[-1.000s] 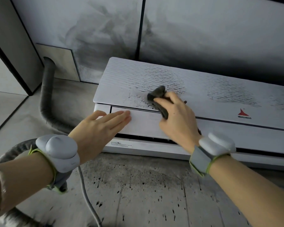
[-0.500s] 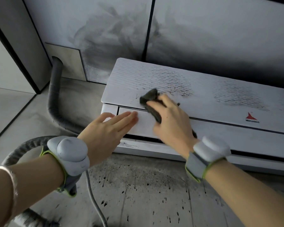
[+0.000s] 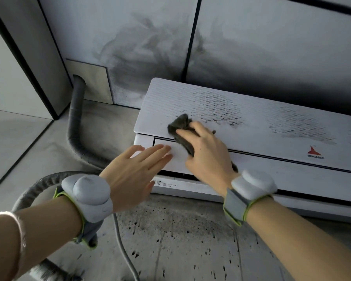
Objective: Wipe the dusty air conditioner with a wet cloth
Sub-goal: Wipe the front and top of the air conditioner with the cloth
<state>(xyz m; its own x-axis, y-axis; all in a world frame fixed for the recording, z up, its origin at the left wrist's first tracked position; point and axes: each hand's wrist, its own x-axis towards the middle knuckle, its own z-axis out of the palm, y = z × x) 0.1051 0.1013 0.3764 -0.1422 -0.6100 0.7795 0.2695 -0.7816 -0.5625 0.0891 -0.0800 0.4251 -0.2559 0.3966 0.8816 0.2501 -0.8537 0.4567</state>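
Sooty wall (image 3: 150,63) stands behind the air conditioner (image 3: 272,136). My right hand (image 3: 207,155) grips the cloth (image 3: 180,126); my left hand (image 3: 136,169) rests flat and open. I should press firmly along the grooves.

I see a long white air conditioner (image 3: 261,126) lying flat, with black dust marks across its top and a red logo. A dark gray cloth (image 3: 180,126) sits bunched up on its near left edge.
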